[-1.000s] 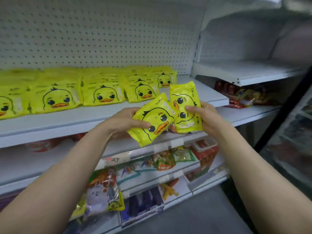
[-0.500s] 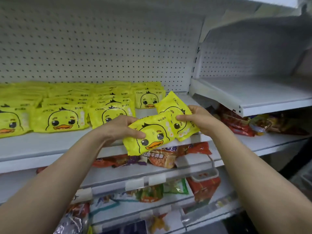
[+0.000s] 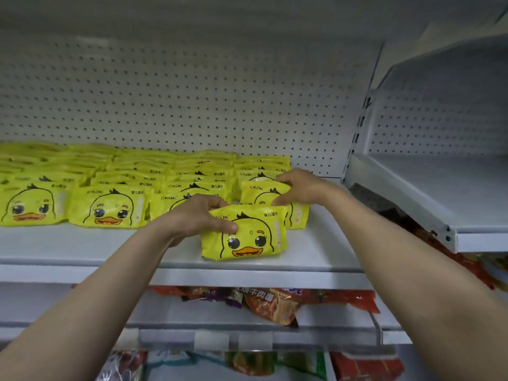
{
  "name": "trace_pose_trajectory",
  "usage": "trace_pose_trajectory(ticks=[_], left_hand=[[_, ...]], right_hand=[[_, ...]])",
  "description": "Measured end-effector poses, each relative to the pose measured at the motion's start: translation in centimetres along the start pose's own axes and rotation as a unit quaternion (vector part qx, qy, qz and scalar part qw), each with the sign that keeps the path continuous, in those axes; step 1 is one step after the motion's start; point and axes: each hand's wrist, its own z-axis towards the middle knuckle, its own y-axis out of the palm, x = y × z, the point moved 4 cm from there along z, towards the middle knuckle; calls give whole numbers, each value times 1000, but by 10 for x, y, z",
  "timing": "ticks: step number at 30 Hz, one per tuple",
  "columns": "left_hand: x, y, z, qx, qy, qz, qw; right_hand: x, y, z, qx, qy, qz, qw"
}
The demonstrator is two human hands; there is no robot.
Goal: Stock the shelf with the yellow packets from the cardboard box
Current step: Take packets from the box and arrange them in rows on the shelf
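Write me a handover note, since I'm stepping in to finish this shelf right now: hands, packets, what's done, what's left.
Left hand: grips the front yellow duck-face plastic packet, which rests near the front edge of the white metal shelf.
Right hand: holds a second yellow duck packet just behind, at the right end of the rows.
Done: several rows of yellow packets already fill the shelf's left and middle.
Left: release both packets in line, then continue. The cardboard box is out of view, so remaining stock is unknown.

- yellow packets (image 3: 244, 232): bright yellow, printed black-outlined duck face with orange bill
- shelf (image 3: 316, 251): white
- back panel (image 3: 192, 105), upper frame: white, dotted with holes
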Motion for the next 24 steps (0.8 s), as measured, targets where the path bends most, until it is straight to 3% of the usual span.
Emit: trace_pose_trajectory(ticks=[6, 14, 16, 18, 19, 21, 23, 24], left_hand=[[0, -8, 4, 7, 25, -5, 1000], [1, -9, 3, 20, 26, -17, 999], [3, -7, 1, 27, 23, -29, 999], [6, -6, -1, 37, 23, -40, 998], [7, -7, -1, 45, 23, -44, 998], [9, -7, 0, 62, 21, -48, 997], [13, -6, 3, 75, 30, -44, 996], [16, -6, 3, 79, 34, -39, 996]], right_hand=[[-8, 3, 21, 36, -1, -68, 997], [-10, 8, 21, 151, 0, -152, 977], [-12, 6, 15, 184, 5, -142, 973], [-23, 0, 2, 219, -16, -50, 974], [-32, -4, -6, 211, -40, 20, 976], [-52, -3, -25, 109, -81, 114, 984], [-69, 5, -45, -11, -94, 63, 993], [-72, 10, -51, -34, -98, 5, 995]])
